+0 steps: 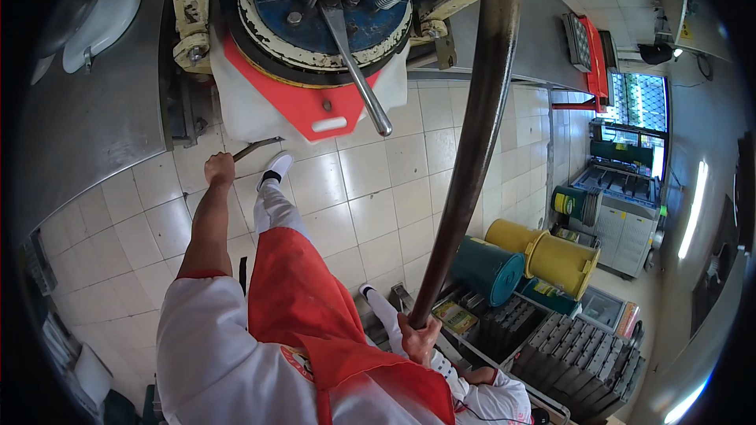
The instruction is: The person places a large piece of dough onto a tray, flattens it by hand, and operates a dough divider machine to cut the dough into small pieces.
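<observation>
My left hand [220, 167] is closed round the end of a short metal lever [256, 146] low beside the machine. My right hand [420, 338] grips the lower end of a long, brown-grey metal bar [471, 142] that rises past the machine's right side. Ahead of me stands a press [189, 8] with a worn cream frame and a round blue head [264, 12]. A metal handle [358, 79] slants down from the head. Beneath the head lies a red board [346, 106] with a slotted grip, over a white sheet [256, 114]. The far part of the board is hidden.
Steel counters [94, 134] flank the press. At right stand yellow bins [563, 264], a green bin [488, 267] and stacked grey crates [579, 358]. Farther right is a pale metal cabinet [618, 232]. Cream tiles [378, 173] cover the floor under my feet.
</observation>
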A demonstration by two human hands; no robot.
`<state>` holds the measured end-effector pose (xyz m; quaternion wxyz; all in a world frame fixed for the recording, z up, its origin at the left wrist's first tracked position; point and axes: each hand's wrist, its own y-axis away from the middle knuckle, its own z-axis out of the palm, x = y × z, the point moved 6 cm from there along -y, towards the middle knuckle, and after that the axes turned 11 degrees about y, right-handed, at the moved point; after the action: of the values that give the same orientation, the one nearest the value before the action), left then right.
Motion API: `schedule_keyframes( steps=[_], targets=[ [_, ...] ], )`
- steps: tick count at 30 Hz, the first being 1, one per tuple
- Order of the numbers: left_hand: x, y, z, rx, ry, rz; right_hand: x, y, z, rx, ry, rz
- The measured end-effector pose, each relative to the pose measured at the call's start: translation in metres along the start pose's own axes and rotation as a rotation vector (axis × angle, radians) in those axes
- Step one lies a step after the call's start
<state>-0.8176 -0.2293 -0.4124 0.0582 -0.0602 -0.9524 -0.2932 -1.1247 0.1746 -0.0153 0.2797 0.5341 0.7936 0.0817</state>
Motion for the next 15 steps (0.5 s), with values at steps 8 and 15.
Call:
schedule_keyframes(
  steps=[8, 15],
  targets=[
    [-0.006, 0.001, 0.002, -0.016, 0.01, -0.007, -0.011, 0.011, -0.013, 0.001, 0.048, -0.001],
    [-0.008, -0.005, 0.006, -0.029, 0.029, -0.038, 0.001, 0.034, -0.029, -0.374, -0.128, 0.157]
  ],
)
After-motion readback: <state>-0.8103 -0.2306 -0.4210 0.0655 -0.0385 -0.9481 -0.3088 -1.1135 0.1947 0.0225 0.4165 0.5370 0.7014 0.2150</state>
